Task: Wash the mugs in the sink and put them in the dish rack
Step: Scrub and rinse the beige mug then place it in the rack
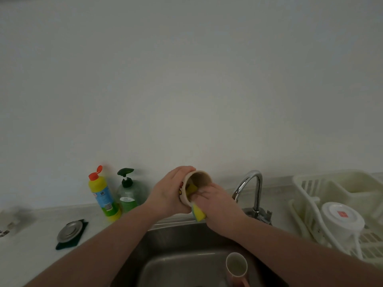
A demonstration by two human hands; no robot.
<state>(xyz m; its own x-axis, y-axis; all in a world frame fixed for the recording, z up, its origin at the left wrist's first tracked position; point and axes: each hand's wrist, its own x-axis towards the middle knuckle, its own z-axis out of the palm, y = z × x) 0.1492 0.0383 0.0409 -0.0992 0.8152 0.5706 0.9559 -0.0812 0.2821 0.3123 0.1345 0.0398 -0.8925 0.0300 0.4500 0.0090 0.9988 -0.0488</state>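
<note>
Nearest to us, low in the sink [165, 266], a pink mug [236, 268] stands upright and waits its turn, while our forearms reach over it toward the work. Our left hand [167, 195] wraps around the cream mug [194, 187] with fingers curled over its outer wall, tipping the mouth toward the right; our right hand [215, 206] pinches the yellow sponge [198, 212] and has its front end pushed inside the mug, the rest trailing out below the rim. To scrub well, we judge, the left hand should turn the mug slowly against the sponge while the right drives it down to the base and around the wall (a wet glazed mug will likely be slippery, so the hold must be firm). Both wrists meet above the back edge of the basin, just left of the faucet [251, 189]. Farther right the dish rack [310, 183] holds a white bowl [342, 218], upside down; to the left stand a yellow bottle [103, 199], a green soap dispenser [129, 193] and a metal sink strainer [69, 232] on a dark pad.
</note>
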